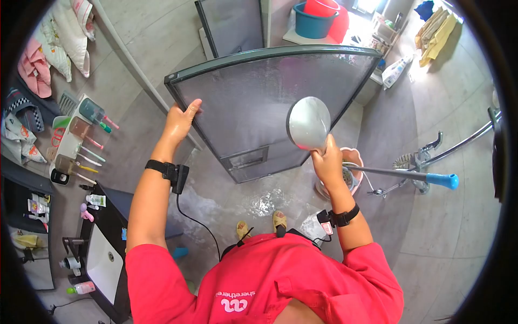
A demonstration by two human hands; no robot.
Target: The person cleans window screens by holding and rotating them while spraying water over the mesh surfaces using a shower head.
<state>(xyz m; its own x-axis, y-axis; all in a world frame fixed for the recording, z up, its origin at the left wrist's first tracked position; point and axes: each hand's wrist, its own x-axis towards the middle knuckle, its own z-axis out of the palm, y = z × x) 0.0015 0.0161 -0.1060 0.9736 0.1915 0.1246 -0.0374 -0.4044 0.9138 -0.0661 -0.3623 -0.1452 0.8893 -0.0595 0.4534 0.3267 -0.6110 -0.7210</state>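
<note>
A large framed mesh window screen (253,102) stands tilted in front of me, its surface wet. My left hand (181,123) grips its left edge, thumb on the near side and fingers partly hidden behind the frame. In my right hand (327,161) is a round silvery metal scoop (309,123), held at its lower right in front of the screen's right part. The scoop's handle, if it has one, is hidden by the hand. Below that hand, a pink bucket (353,156) stands on the floor with a blue-ended pole (442,180) across it.
Water and suds lie on the floor (267,202) by my slippers. A sink (105,264) and a toothbrush rack (70,135) are on the left. Taps (421,162) project from the right wall. Behind, a second framed panel (234,27) leans near a teal basin (314,21).
</note>
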